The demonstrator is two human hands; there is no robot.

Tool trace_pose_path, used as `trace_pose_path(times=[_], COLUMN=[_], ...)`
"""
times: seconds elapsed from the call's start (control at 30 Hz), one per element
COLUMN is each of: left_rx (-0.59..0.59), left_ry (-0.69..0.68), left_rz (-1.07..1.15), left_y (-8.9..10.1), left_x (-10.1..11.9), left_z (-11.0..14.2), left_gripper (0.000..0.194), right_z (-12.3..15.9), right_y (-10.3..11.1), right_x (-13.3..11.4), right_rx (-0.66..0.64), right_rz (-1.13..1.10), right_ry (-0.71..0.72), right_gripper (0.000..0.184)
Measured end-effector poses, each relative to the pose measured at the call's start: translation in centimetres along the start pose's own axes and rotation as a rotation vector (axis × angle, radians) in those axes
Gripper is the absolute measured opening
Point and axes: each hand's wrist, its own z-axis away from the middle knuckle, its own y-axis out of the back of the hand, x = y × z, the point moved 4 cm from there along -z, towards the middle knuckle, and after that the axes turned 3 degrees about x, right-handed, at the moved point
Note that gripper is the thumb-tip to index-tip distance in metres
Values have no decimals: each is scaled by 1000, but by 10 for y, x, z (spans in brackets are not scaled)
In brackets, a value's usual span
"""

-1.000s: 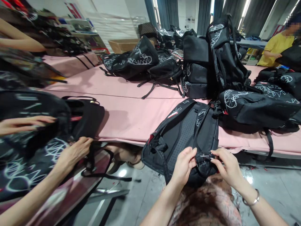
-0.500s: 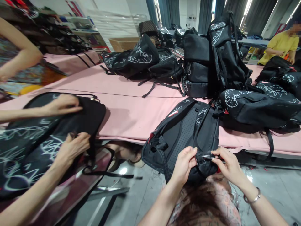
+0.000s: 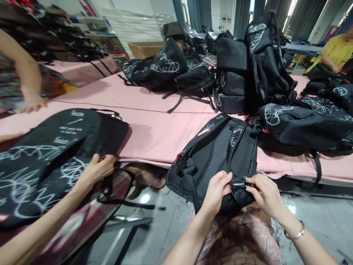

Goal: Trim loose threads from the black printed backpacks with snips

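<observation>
A black backpack with white line drawings and a mesh back panel leans, back side up, from the table edge toward my lap. My left hand is closed, thumb and fingers pinching the strap near the bag's lower right corner. In my right hand are small scissors, with dark handles and a thin metal blade. The blade points left at the strap, close to my left fingertips. Whether it touches the fabric I cannot tell.
The pink-covered table carries several more black backpacks at the back and right. On the left, a co-worker's hand rests at another backpack. A person in a yellow top is at the far right.
The co-worker's near hand has moved right along the left backpack, and their other hand has left its top. My hands stay nearly in place, the scissors shifting slightly left.
</observation>
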Motion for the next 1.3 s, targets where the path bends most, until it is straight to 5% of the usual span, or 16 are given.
trace_pose_path(times=[0.7,1.03,1.3], left_rx=[15,-31,0], left_ry=[-2,71,63], left_rz=[-41,33,44], left_y=[-2,1,0], left_x=[-2,-10,-9], left_z=[-1,-5,-4], left_gripper=[48,44,46], right_z=[2,10,9], right_y=[0,-13,-1], right_x=[-6,9,10], right_rx=[12,176,27], right_rz=[81,-430,-76], right_ry=[12,-370,-65], right_gripper=[17,13,14])
